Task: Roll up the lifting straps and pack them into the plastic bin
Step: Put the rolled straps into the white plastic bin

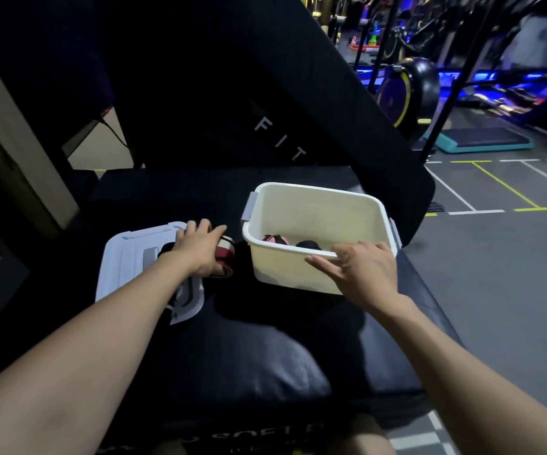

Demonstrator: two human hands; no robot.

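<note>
Fingers of my right hand [360,270] lie loosely spread on the near rim of the plastic bin [318,205], gripping nothing. My left hand [200,247] curls over a striped strap [224,254] beside the lid [127,254]. Two rolled straps [275,240] sit inside the bin.

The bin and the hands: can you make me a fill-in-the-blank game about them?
1. The white bin sits on a black ___.
2. The bin's lid lies to the ___ of the bin.
3. The left hand rests on a rolled strap lying ___ the bin.
4. The right hand touches the bin's near ___.

Missing words: pad; left; outside; rim
</note>
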